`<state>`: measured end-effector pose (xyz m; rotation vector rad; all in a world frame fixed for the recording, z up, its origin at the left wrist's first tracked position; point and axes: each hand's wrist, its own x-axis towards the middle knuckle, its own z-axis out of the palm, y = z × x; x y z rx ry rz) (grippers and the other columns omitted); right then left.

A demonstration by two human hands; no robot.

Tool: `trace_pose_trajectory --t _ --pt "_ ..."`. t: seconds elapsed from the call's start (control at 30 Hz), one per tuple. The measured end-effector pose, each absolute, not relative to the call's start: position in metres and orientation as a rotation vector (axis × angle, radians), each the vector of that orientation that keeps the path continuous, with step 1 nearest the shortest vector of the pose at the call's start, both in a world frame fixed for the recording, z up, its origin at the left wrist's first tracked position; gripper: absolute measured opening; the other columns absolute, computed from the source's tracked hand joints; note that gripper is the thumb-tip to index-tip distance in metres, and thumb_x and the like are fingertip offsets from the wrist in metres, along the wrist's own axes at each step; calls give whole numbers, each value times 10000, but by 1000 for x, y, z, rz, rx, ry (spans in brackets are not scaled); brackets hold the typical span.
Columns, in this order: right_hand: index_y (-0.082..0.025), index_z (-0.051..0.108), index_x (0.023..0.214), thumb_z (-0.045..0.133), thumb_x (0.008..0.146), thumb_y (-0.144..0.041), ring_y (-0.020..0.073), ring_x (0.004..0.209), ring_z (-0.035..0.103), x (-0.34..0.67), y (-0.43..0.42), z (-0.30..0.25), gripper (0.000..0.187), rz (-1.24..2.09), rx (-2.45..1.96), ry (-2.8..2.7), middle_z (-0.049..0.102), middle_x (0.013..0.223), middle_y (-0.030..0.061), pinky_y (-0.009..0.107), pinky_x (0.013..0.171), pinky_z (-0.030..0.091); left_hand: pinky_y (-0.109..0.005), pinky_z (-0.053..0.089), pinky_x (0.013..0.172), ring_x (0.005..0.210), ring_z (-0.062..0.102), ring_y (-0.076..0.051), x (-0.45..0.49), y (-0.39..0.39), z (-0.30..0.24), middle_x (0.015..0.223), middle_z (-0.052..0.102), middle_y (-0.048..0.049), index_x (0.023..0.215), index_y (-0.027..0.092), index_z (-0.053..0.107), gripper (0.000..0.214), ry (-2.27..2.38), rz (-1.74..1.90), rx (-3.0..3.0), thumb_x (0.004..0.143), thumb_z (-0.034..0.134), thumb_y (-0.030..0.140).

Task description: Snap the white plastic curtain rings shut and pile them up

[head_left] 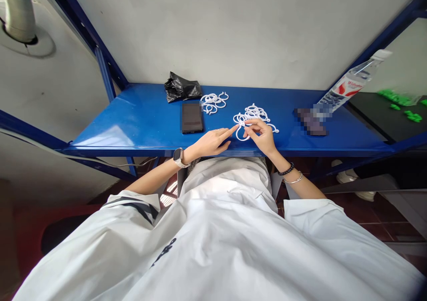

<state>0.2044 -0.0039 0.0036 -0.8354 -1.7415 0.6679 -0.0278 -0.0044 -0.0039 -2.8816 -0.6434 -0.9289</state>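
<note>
My right hand (262, 135) pinches a white plastic ring (242, 140) between thumb and fingers, close to the front edge of the blue table. It looks like an open curtain ring with small knobs at its ends. From the left, my left hand (215, 142) reaches in with its fingers stretched out. Its index fingertip is at the ring's upper left side; I cannot tell whether it presses on it. Just behind my right hand lies a loose pile of similar white rings (256, 112). A second group of white rings (218, 101) lies farther back on the left.
A dark phone (192, 118) lies left of the rings, with a crumpled black plastic bag (183, 87) behind it. On the right, a water bottle (350, 85) stands by a blurred dark object (312, 122). Bright green pieces (396, 98) lie on a neighbouring dark surface. Blue metal posts (105, 72) frame the table (147, 114).
</note>
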Motion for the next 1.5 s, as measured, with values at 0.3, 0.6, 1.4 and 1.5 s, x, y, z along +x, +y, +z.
trace_pose_trajectory --t 0.3,0.6,1.4,1.5 --pt "-200 694 1013 653 894 -473 137 579 667 202 -5 1 300 648 -854 -1755 702 662 -9 261 571 568 -287 490 725 805 600 -187 -29 -5 -1 951 636 -95 1590 112 150 641 -583 -888 -2898 1003 389 213" --pt "-202 718 1096 621 926 -429 139 578 675 205 -3 -4 300 667 -835 -1810 746 724 11 262 563 568 -307 506 745 833 610 -199 -30 -3 -4 982 639 -105 1586 112 159 640 -576 -901 -2887 1006 397 243" --pt "-203 756 1108 617 899 -547 118 539 624 193 -10 -7 426 784 -911 -1651 739 729 20 260 554 576 -276 549 767 880 652 -163 -31 -1 -7 1038 656 -107 1448 159 453 438 -665 -1202 -2857 1033 446 298" --pt "-196 751 1126 610 902 -552 112 534 618 189 -14 -8 444 774 -918 -1645 734 724 18 257 559 574 -270 563 731 838 661 -156 -32 -2 -5 990 665 -93 1349 159 531 423 -717 -1261 -2874 1003 522 403"
